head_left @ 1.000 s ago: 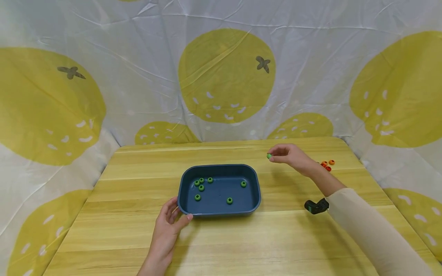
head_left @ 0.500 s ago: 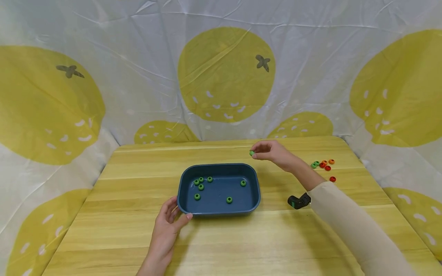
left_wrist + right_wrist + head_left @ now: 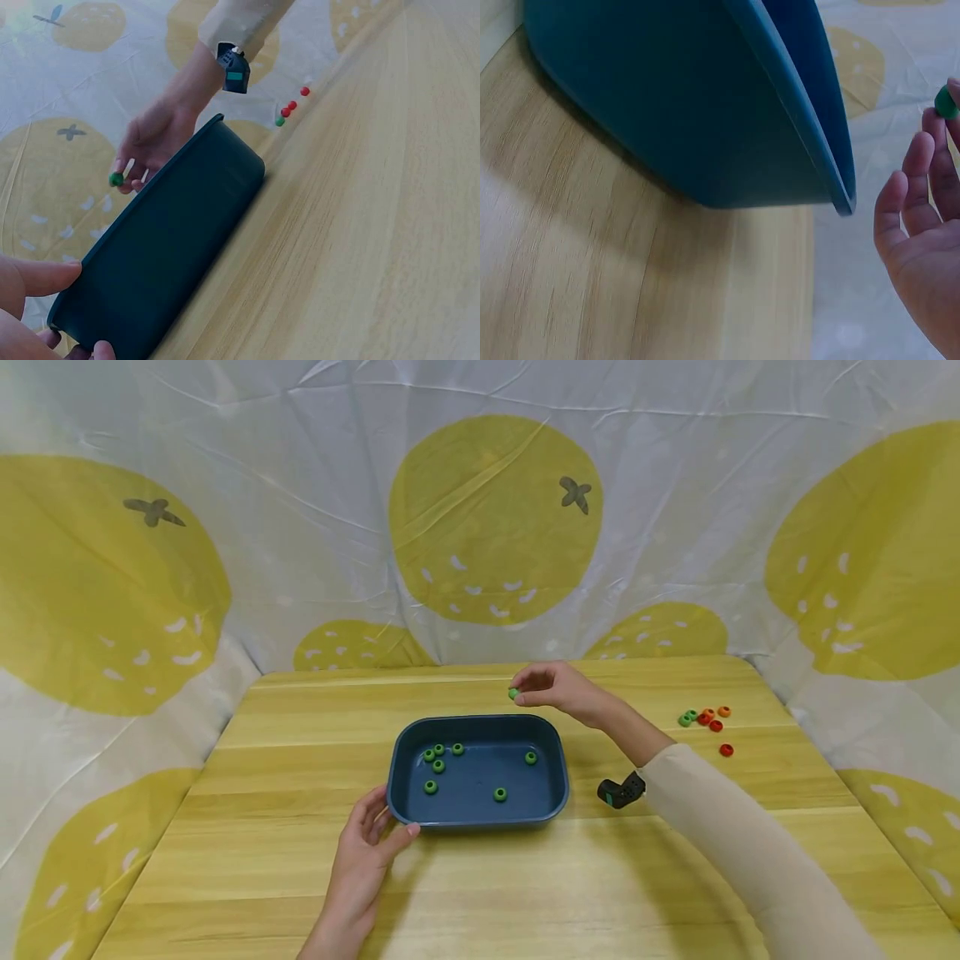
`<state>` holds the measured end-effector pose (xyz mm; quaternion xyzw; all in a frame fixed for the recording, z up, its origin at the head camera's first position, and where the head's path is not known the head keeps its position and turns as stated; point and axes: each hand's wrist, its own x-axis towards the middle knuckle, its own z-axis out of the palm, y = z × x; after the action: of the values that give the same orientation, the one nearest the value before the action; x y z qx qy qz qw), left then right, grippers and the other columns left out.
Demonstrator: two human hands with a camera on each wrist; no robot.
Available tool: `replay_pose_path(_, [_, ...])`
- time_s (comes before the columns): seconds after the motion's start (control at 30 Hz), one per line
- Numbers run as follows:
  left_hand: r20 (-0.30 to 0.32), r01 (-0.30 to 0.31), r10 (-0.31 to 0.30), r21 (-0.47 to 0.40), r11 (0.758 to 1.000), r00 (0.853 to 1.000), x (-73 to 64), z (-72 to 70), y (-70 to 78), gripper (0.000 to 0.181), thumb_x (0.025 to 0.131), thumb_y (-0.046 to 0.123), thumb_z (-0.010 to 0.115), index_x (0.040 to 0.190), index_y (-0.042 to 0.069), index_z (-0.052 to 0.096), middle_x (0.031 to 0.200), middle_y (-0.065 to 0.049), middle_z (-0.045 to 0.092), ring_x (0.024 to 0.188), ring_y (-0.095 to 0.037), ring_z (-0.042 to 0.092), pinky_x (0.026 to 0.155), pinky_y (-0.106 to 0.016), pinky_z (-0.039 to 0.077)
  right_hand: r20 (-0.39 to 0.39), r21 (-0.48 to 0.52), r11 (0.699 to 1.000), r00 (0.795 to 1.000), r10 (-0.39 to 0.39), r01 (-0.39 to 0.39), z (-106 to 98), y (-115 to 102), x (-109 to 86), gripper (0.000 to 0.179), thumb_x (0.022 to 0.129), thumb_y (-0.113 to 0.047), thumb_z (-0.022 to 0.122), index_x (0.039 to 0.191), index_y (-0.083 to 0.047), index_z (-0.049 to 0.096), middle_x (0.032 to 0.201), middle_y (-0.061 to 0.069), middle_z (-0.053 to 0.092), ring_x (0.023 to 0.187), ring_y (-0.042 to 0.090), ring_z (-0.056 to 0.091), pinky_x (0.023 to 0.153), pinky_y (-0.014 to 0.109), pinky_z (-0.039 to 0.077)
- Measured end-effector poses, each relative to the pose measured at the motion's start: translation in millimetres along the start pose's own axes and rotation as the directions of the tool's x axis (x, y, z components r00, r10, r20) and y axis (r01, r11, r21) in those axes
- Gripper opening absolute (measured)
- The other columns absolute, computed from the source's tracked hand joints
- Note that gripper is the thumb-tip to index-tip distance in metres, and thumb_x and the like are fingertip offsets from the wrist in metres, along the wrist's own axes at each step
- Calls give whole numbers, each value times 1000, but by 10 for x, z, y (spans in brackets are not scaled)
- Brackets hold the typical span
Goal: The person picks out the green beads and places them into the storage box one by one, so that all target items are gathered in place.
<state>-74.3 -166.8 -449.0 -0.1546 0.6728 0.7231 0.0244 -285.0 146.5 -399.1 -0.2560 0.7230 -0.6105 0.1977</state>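
Note:
A green bead (image 3: 513, 693) is pinched between the thumb and fingertips of my right hand (image 3: 558, 689), above the far rim of a dark blue rectangular tub (image 3: 480, 823). In the right wrist view the same bead (image 3: 946, 103) shows at the fingertips, with the other fingers spread below it. My left hand (image 3: 365, 843) grips the tub's near left corner, thumb at the rim and fingers around the outer side. Several green beads (image 3: 438, 767) lie on the tub's floor, most of them toward its left end; one (image 3: 530, 758) sits at the right.
On the wooden table (image 3: 247, 843), right of the tub, is a small group of green, red and orange beads (image 3: 705, 717). A single red bead (image 3: 726, 750) lies nearer. A black wrist device (image 3: 622, 790) sticks out from the right sleeve (image 3: 742, 843). A lemon-patterned cloth (image 3: 300, 510) hangs behind.
My right hand has travelled left with the green bead, from beyond the tub's right end to over its far side. The left hand and the tub have stayed put.

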Motion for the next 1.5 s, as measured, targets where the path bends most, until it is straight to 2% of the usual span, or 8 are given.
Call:
replay_pose_path(0.13, [2, -3, 3, -6, 1000, 1000, 4, 2, 4, 79, 89, -1, 79, 156, 6, 36, 157, -12, 41, 144, -30, 37, 97, -18, 45, 39, 4, 1000, 999, -2, 2, 70, -12, 81, 24, 98, -3, 70, 120, 5, 67, 113, 13, 65, 106, 28, 62, 103, 64, 42])
replay_pose_path(0.23, [5, -5, 5, -10, 1000, 1000, 6, 2, 6, 79, 90, -1, 78, 156, 6, 36, 157, -12, 41, 144, -31, 36, 92, -13, 46, 64, -1, 1000, 998, -3, 3, 130, -41, 139, 23, 98, -4, 71, 119, 4, 67, 113, 13, 66, 105, 29, 62, 103, 64, 43])
replay_pose_path(0.37, [6, -3, 3, -2, 1000, 1000, 4, 0, 4, 78, 90, -1, 78, 156, 6, 36, 158, -12, 40, 145, -30, 36, 95, -16, 45, 93, -13, 1000, 996, 3, -2, 212, -83, 215, 23, 98, -6, 71, 119, 2, 68, 115, 13, 66, 106, 30, 63, 102, 61, 45])
replay_pose_path(0.6, [11, -7, 7, 5, 1000, 1000, 4, 3, -3, 77, 91, 0, 77, 156, 7, 36, 158, -11, 41, 145, -30, 36, 113, -40, 35, 131, -50, 999, 991, -8, 14, 350, -147, 323, 29, 98, -7, 72, 123, 6, 66, 118, 13, 66, 108, 30, 62, 100, 52, 49])
replay_pose_path(0.8, [11, -7, 7, 6, 1000, 1000, 3, -5, -5, 78, 90, 1, 78, 156, 7, 36, 158, -11, 41, 145, -29, 36, 107, -29, 40, 162, -64, 997, 986, -34, 45, 494, -150, 436, 28, 97, -8, 73, 122, 6, 68, 115, 10, 69, 110, 28, 64, 100, 49, 50])
replay_pose_path(1.0, [13, -9, 9, -1, 1000, 1000, 0, -4, 1, 78, 90, 0, 78, 156, 6, 36, 158, -12, 41, 145, -30, 36, 113, -40, 36, 206, -60, 996, 977, -52, 66, 611, -139, 523, 21, 96, -6, 73, 116, -1, 71, 111, 10, 70, 107, 28, 66, 97, 49, 51])
replay_pose_path(1.27, [18, -8, 8, 1, 1000, 1000, 0, 5, 17, 77, 91, 0, 77, 156, 7, 36, 158, -11, 40, 145, -30, 36, 96, -17, 44, 269, -85, 992, 961, -66, 91, 678, -135, 567, 26, 96, -4, 73, 120, 5, 69, 111, 9, 70, 104, 27, 67, 92, 40, 55])
replay_pose_path(1.5, [9, -1, 1, -3, 1000, 1000, 0, 10, 7, 79, 90, 0, 79, 156, 7, 36, 158, -11, 40, 145, -30, 36, 97, -18, 45, 334, -99, 992, 942, -42, 79, 670, -167, 582, 34, 96, -3, 72, 124, 13, 63, 121, 27, 65, 107, 29, 67, 93, 41, 55])
